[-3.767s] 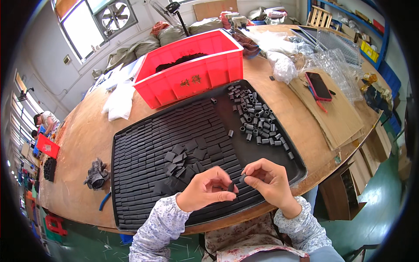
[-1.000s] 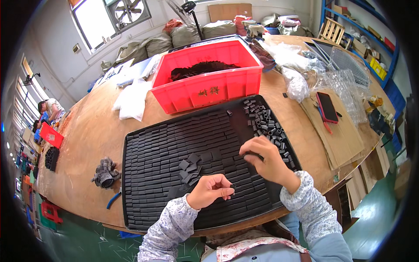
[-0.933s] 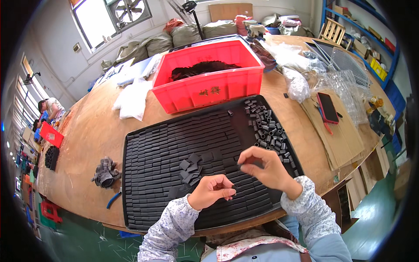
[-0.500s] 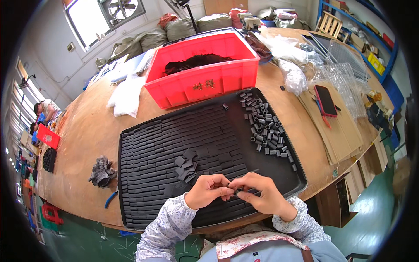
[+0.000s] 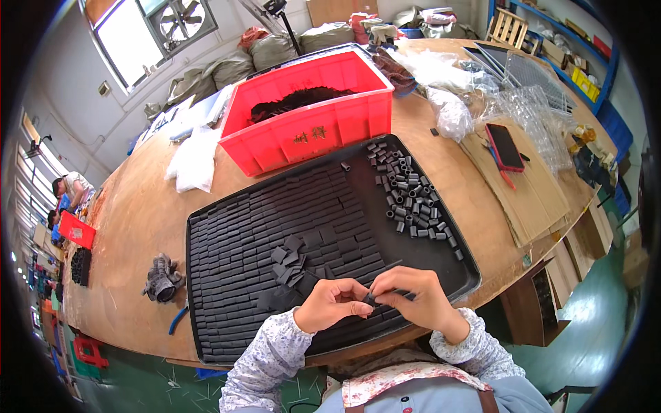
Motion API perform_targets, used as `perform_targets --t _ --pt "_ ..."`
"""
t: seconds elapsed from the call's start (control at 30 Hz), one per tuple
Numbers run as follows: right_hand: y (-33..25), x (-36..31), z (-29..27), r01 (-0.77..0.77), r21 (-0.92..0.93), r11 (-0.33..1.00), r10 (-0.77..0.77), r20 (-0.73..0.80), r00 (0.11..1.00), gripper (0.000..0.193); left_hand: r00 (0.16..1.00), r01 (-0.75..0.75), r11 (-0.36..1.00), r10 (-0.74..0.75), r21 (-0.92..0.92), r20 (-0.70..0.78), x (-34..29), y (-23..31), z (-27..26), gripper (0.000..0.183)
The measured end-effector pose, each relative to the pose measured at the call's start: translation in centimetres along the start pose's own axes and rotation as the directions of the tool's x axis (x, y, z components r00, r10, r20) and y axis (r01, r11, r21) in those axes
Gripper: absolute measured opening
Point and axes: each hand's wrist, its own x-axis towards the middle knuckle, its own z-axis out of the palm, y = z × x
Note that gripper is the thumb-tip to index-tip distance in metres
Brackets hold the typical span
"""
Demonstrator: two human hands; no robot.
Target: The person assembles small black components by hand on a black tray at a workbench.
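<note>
Between left hand (image 5: 332, 303) and right hand (image 5: 420, 296), I saw a dark bit (image 5: 370, 300) both pinched; a second earlier, they were apart.

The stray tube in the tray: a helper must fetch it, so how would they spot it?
Find the red crate, then the black tray in front. Near its far edge, look between the flat dark pieces and the tube cluster. The stray tube lies there alone, touching no other tube.

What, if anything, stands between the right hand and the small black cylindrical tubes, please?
Nothing visible: between the right hand and the small black cylindrical tubes lies bare floor of the black rectangular tray.
</note>
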Motion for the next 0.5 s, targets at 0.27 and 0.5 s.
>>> perform_targets --t 0.27,0.5 --pt "-1.3 1.4 -1.1 0.301 -0.337 0.892 -0.329 -0.026 0.944 0.017 0.980 -0.123 0.957 0.159 0.263 -0.119 0.9 0.8 -0.1 0.028" --pt "1.9 4.1 -4.0 -0.081 -0.511 0.856 -0.076 -0.278 0.958 0.006 0.763 0.003 0.124 0.641 0.992 -0.083 2.7 1.3 -5.7 0.041"
